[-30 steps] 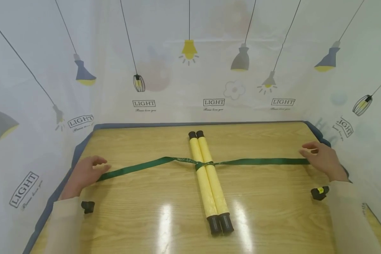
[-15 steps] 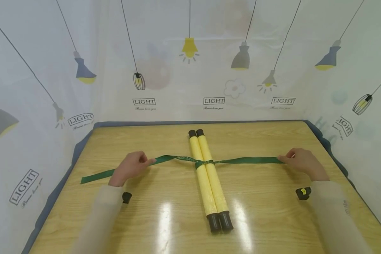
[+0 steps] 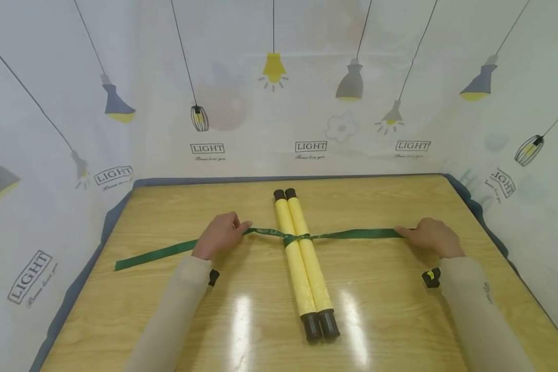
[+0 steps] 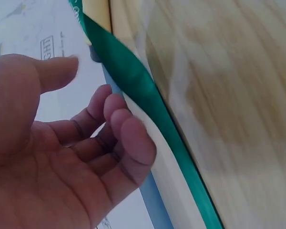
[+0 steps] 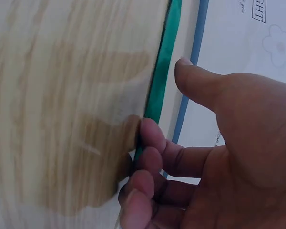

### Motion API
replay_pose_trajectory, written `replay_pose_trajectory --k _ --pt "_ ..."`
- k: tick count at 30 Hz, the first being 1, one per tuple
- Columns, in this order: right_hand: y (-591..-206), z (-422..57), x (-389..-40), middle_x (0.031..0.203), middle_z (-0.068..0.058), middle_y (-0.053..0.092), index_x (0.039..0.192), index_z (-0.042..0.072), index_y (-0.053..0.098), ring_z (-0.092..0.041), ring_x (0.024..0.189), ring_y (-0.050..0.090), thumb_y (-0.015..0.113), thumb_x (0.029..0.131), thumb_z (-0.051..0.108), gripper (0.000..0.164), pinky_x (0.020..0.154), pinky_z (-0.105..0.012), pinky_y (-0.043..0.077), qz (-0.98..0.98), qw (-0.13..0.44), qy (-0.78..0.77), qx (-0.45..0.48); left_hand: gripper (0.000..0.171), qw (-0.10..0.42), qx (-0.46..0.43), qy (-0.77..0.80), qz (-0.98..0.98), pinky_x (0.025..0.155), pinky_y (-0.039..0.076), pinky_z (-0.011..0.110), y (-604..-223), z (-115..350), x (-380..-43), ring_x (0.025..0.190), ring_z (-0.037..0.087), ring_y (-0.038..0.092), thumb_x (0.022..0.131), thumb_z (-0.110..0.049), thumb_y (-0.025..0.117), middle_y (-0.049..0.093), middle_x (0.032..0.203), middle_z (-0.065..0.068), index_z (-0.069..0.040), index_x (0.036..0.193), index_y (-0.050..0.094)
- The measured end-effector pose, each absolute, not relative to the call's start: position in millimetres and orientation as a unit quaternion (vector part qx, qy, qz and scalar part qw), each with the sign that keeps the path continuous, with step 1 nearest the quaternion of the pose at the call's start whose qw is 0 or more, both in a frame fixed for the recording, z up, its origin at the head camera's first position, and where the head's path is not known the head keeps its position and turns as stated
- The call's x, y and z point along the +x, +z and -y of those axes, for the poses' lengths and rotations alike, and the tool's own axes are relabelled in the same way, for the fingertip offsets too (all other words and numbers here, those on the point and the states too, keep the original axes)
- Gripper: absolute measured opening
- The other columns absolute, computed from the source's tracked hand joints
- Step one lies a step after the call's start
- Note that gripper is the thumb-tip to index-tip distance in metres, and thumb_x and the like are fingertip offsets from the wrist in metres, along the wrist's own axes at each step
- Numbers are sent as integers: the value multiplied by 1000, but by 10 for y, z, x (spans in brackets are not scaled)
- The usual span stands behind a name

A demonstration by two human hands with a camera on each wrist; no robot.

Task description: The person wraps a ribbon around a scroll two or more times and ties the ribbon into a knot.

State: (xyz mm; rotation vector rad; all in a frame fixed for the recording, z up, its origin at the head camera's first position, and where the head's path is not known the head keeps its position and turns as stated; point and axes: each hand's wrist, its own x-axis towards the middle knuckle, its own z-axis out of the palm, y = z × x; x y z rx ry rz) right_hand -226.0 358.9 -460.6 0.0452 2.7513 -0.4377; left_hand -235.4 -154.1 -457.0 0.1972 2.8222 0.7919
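Two yellow rods with black end caps lie side by side on the table, the left rod (image 3: 300, 276) touching the right rod (image 3: 317, 271). A green ribbon (image 3: 362, 234) is tied round their middle, its two tails stretched out sideways. Over the left tail is my left hand (image 3: 220, 235); in the left wrist view its thumb stands apart from loosely bent fingers, and the ribbon (image 4: 133, 81) passes beyond the fingertips. My right hand (image 3: 430, 236) is at the right tail. The right wrist view shows its fingertips against the ribbon (image 5: 163, 81), thumb apart.
The wooden table (image 3: 167, 320) has a blue-grey edge (image 3: 204, 181) at the back. White sheeting (image 3: 242, 124) printed with lamps rises behind and at both sides. Small black devices hang under the wrists, a left one (image 3: 214, 277) and a right one (image 3: 430, 278).
Both hands have moved inward along the ribbon from its outer ends, the left one farther. The left tail's end now shows uncovered. The rods and knot have stayed in place.
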Motion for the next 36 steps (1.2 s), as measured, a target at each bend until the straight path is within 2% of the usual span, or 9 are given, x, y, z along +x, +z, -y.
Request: replay_pose_trajectory --k 4,7,10,13,20,25,27,32,36 --pt "-4600 -3540 -2286 64 -3 44 68 8 51 -19 59 46 42 91 73 69 51 -33 39 -973 181 -139 25 53 115 74 261 -956 67 48 36 -4572 1452 -2387 78 23 59 97 -52 54 66 99 12 -2 114 61" --pt "-4616 -3510 -2305 64 -3 41 68 9 49 -19 59 46 43 91 73 68 51 -33 38 -974 182 -133 27 57 124 82 248 -957 79 51 39 -4587 1422 -2394 92 23 62 95 -53 58 67 114 11 -3 123 64" --pt "-4637 -3493 -2324 63 -2 41 67 10 49 -19 60 45 43 91 73 68 52 -32 38 -974 183 -132 27 43 118 104 244 -957 75 51 36 -4581 1417 -2385 87 20 62 95 -45 63 70 104 7 -7 110 73" --pt "-4648 -3495 -2331 60 0 38 63 13 45 -17 56 43 44 93 70 64 51 -32 38 -975 180 -132 23 31 114 123 263 -950 60 45 30 -4556 1414 -2371 67 16 55 94 -39 66 67 81 2 -10 91 75" --pt "-4682 -3508 -2316 70 -10 58 74 1 61 -21 62 49 49 98 56 61 57 -37 43 -976 154 -152 -6 43 163 120 342 -918 58 43 30 -4438 1335 -2282 67 16 52 85 -56 69 65 78 3 -14 87 74" --pt "-4737 -3506 -2289 57 3 31 62 12 40 -13 53 29 55 98 45 51 52 -30 28 -975 116 -190 -10 46 147 138 387 -900 55 42 30 -4397 1202 -2213 58 16 51 90 -54 64 66 71 9 -9 83 72" --pt "-4758 -3507 -2297 58 2 30 64 12 40 -15 54 29 56 98 42 49 53 -30 27 -973 99 -207 -7 42 125 139 400 -898 54 41 30 -4373 1139 -2184 58 16 50 93 -48 64 64 70 8 -9 80 70" --pt "-4755 -3449 -2330 91 -21 62 96 -3 60 -36 85 56 55 99 41 44 73 -46 46 -966 66 -249 -9 27 56 136 404 -903 64 48 31 -4323 998 -2152 73 14 56 93 -40 67 65 83 -1 -15 87 76" --pt "-4684 -3358 -2337 120 -30 60 122 -8 57 -43 106 58 54 100 40 53 85 -51 50 -952 43 -303 -22 20 26 140 410 -901 73 51 32 -4290 898 -2143 83 13 61 92 -32 69 66 90 -4 -14 96 78"
